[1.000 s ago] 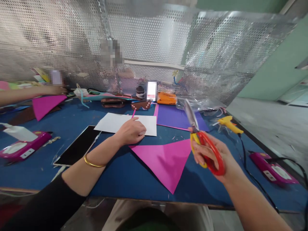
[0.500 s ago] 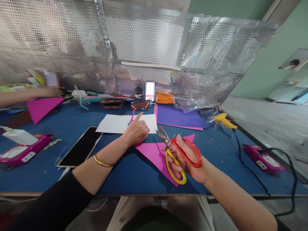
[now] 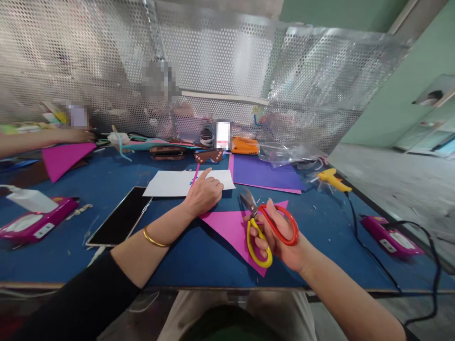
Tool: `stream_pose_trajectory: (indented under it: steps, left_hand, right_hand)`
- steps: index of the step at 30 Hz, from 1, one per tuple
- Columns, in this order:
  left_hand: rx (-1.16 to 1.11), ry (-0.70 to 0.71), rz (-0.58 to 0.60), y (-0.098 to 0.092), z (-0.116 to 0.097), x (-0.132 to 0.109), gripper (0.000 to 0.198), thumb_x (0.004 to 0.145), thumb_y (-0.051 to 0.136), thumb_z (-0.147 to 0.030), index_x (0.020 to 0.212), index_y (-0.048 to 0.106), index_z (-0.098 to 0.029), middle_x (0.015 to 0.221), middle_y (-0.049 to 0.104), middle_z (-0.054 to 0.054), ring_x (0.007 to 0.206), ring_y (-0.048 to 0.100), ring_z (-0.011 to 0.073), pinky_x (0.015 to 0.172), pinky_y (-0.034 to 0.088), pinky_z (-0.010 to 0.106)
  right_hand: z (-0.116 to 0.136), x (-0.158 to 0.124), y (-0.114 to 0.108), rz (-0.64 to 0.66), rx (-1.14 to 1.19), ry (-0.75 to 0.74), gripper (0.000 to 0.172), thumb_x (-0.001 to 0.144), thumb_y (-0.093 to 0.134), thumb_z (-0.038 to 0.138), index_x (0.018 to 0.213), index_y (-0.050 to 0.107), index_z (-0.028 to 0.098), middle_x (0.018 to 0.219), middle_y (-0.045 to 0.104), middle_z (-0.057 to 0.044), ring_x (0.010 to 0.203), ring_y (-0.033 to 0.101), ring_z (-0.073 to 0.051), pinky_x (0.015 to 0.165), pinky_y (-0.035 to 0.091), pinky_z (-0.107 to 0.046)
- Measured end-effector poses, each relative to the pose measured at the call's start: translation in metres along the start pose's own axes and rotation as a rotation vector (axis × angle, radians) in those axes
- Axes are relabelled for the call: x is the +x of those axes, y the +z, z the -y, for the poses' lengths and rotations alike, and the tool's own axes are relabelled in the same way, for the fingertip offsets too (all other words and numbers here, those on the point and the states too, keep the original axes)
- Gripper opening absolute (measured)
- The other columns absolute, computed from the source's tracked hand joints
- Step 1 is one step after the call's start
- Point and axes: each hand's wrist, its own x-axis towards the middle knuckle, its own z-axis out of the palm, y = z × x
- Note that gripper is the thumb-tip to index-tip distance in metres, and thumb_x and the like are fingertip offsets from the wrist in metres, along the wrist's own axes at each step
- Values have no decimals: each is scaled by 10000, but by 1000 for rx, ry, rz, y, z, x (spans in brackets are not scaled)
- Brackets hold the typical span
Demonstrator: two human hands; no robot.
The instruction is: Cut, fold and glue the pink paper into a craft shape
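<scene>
My left hand (image 3: 205,193) is over the white paper (image 3: 163,183), with its index finger stretched out and the other fingers loosely curled. A thin pink strip (image 3: 195,173) and small blue bits show on the paper beside it; the thumb is hidden. In my right hand (image 3: 280,237) is a pair of scissors (image 3: 253,208) with one red and one yellow handle. Their blades are slightly parted and point up and left. Below the scissors, a pink triangular sheet (image 3: 227,225) lies on the blue table (image 3: 185,265).
Purple sheets (image 3: 266,171) lie behind the scissors. A yellow glue gun (image 3: 333,180) and a magenta power strip (image 3: 391,237) with a black cord are at right. On the left are a phone (image 3: 121,215), another power strip (image 3: 42,220) and another person's arm (image 3: 39,142).
The scissors have tilted a little and their blades have closed slightly, shifting right away from the white paper. My left hand has stayed almost in place over the paper.
</scene>
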Motion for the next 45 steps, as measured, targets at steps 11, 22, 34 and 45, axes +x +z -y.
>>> stream_pose_trajectory:
  steps: [11, 22, 34, 45]
  left_hand:
    - [-25, -29, 231, -5, -8, -5, 194, 875, 467, -31, 847, 636, -122, 782, 680, 97, 707, 673, 219, 534, 445, 286]
    - [-106, -111, 311, -22, -11, -18, 224, 836, 458, -3, 801, 615, -159, 745, 680, 70, 719, 678, 203, 628, 494, 276]
    - [-443, -365, 163, -33, 4, -65, 201, 837, 473, -185, 881, 666, -223, 903, 773, 6, 822, 729, 162, 719, 521, 238]
    - [-545, -445, 132, -40, 1, -74, 204, 817, 481, -166, 829, 679, -214, 921, 784, 16, 849, 737, 164, 756, 549, 256]
  right_hand:
    - [42, -6, -53, -335, -850, -314, 803, 862, 106, 802, 1054, 608, 205, 796, 620, -53, 504, 522, -151, 464, 459, -297]
    - [65, 24, -125, -738, -1740, -301, 420, 853, 559, 405, 1208, 657, 202, 1041, 714, -169, 965, 673, -337, 777, 485, -421]
    - [91, 30, -74, -298, -1933, -845, 285, 932, 524, 220, 1174, 674, 231, 1131, 699, -85, 1023, 667, -227, 841, 523, -340]
    - [51, 121, -31, 408, -2023, -1286, 204, 954, 526, 72, 904, 708, 151, 942, 706, -90, 853, 612, -178, 748, 446, -315]
